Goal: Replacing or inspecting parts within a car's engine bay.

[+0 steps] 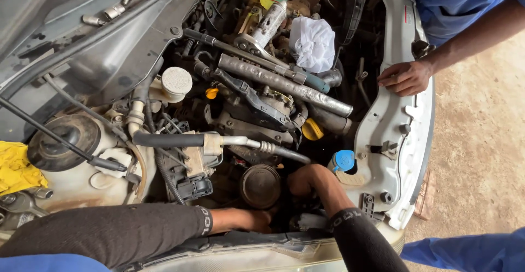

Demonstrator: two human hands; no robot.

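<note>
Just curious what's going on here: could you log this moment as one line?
left hand: deep in engine bay | right hand: beside round pulley | co-worker's hand: rests on white front panel

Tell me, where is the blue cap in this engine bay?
The blue cap sits at the right of the head view, beside the white front panel and just right of the person's right hand.

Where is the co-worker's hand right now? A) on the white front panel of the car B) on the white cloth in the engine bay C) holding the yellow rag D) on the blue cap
A: the co-worker's hand, out of a blue sleeve, rests on the white front panel, apart from the blue cap and the white cloth.
</note>
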